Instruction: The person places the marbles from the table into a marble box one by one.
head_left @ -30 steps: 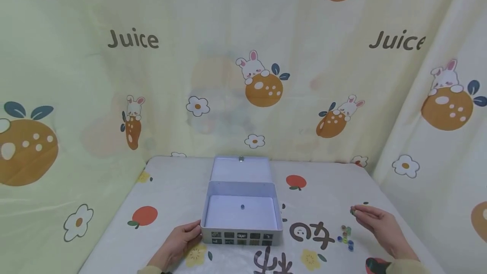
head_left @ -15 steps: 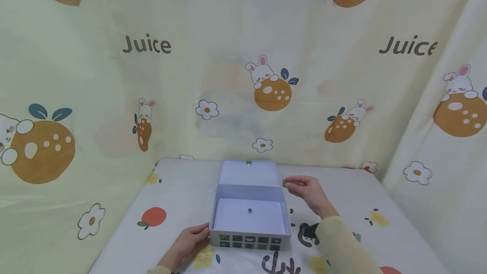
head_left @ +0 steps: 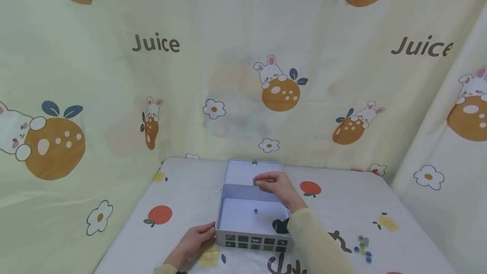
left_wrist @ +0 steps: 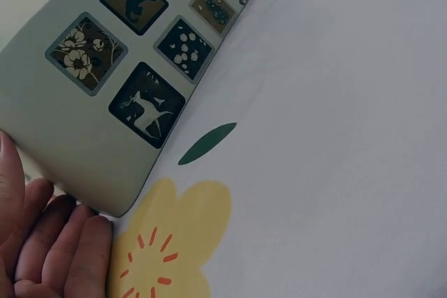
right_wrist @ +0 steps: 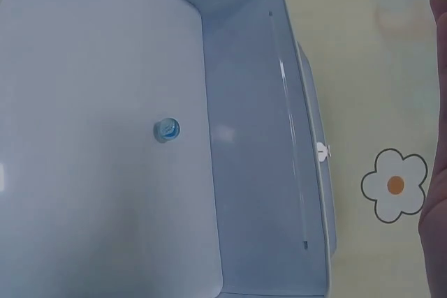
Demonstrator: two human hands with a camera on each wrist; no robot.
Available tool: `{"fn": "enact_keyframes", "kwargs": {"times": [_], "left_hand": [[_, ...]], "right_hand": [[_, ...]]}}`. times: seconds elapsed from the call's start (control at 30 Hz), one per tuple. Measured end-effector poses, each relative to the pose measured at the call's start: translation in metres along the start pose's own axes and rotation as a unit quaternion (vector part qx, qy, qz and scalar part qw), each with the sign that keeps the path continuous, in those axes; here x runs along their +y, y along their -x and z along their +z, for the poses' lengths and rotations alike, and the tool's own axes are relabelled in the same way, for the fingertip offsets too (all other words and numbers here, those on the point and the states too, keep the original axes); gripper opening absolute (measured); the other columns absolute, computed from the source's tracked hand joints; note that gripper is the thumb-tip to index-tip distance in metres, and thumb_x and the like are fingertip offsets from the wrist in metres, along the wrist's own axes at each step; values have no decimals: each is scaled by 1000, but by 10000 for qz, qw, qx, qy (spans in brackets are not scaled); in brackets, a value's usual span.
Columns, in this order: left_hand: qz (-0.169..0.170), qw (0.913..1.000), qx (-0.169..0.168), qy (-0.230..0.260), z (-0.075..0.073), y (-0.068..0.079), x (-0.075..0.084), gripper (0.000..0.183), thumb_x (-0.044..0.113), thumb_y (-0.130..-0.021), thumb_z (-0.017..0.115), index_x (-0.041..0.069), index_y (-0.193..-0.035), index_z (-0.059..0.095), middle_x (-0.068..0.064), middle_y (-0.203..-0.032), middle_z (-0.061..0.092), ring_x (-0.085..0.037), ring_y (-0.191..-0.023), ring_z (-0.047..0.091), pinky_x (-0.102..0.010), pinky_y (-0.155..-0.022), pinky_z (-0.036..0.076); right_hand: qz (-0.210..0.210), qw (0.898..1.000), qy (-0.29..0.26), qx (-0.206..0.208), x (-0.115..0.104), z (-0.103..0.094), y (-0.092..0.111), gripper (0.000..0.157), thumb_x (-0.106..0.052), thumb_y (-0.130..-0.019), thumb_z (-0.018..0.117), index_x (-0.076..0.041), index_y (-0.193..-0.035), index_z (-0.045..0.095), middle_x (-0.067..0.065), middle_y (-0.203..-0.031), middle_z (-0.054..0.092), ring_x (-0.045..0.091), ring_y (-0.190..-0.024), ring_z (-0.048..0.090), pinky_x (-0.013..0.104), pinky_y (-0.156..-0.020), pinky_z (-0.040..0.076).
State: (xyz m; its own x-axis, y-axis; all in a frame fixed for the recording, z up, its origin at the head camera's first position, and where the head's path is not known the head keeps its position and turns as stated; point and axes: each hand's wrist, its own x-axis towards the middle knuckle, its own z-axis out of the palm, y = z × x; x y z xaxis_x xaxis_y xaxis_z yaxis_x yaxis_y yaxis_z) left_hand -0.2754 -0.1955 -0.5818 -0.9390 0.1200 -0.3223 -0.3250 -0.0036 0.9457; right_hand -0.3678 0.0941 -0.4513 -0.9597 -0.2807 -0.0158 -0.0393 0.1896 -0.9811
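A pale metal tin box [head_left: 236,220] stands with its hinged lid [head_left: 240,173] laid back, its front wall printed with small pictures. On the box floor lies one blue-and-clear glass marble [right_wrist: 167,129]. Above the back of the box, my right hand [head_left: 280,187] pinches a small marble [head_left: 255,183] between thumb and fingertips. In the right wrist view only the edge of this hand shows, with a marble at its fingertip. My left hand [head_left: 193,241] rests at the box's front left corner. Its fingers [left_wrist: 87,256] lie loosely against the corner in the left wrist view.
Several loose marbles [head_left: 362,246] in mixed colours lie grouped on the table at the right. A patterned cloth [head_left: 182,206] covers the table, and printed curtains [head_left: 228,75] hang behind and at both sides.
My right hand has carried the pinched marble from beside the loose marbles on the right, leftward to above the back of the box. The left hand stays at the box corner; the view shifts slightly.
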Motion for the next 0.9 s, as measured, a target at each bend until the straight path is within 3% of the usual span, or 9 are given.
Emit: {"fn": "enact_keyframes", "kwargs": {"times": [0.4, 0.63, 0.77, 0.9], "left_hand": [[-31, 10000, 67, -10, 2, 0, 0, 51, 16, -101, 65, -4, -145, 49, -29, -154, 43, -41, -142, 48, -42, -106, 58], [-27, 10000, 36, -52, 2, 1, -3, 53, 17, -101, 65, -5, -146, 48, -29, -154, 42, -40, -141, 49, -40, -105, 58], [-39, 10000, -1, -68, 2, 0, -3, 54, 19, -101, 66, -4, -146, 48, -28, -155, 42, -39, -141, 50, -39, -104, 59], [37, 9997, 26, -229, 0, 1, -3, 54, 21, -100, 66, -4, -146, 48, -28, -154, 43, -39, -141, 50, -39, -104, 59]], "right_hand": [[31, 9999, -29, 122, 2, -11, 6, 25, -8, -95, 72, -4, -120, 74, 13, -123, 74, 32, -122, 68, 35, -103, 60], [106, 9996, -80, 246, 7, -21, 11, 29, -10, -94, 73, -5, -123, 73, 10, -123, 75, 27, -120, 70, 34, -102, 60], [121, 9990, 102, 411, 12, -41, 20, 30, -12, -95, 73, -6, -125, 72, 11, -124, 75, 26, -119, 70, 34, -102, 60], [27, 9972, 507, 555, 26, -78, 34, 33, -18, -97, 71, -3, -127, 70, 12, -126, 74, 22, -117, 71, 34, -101, 61]]}}
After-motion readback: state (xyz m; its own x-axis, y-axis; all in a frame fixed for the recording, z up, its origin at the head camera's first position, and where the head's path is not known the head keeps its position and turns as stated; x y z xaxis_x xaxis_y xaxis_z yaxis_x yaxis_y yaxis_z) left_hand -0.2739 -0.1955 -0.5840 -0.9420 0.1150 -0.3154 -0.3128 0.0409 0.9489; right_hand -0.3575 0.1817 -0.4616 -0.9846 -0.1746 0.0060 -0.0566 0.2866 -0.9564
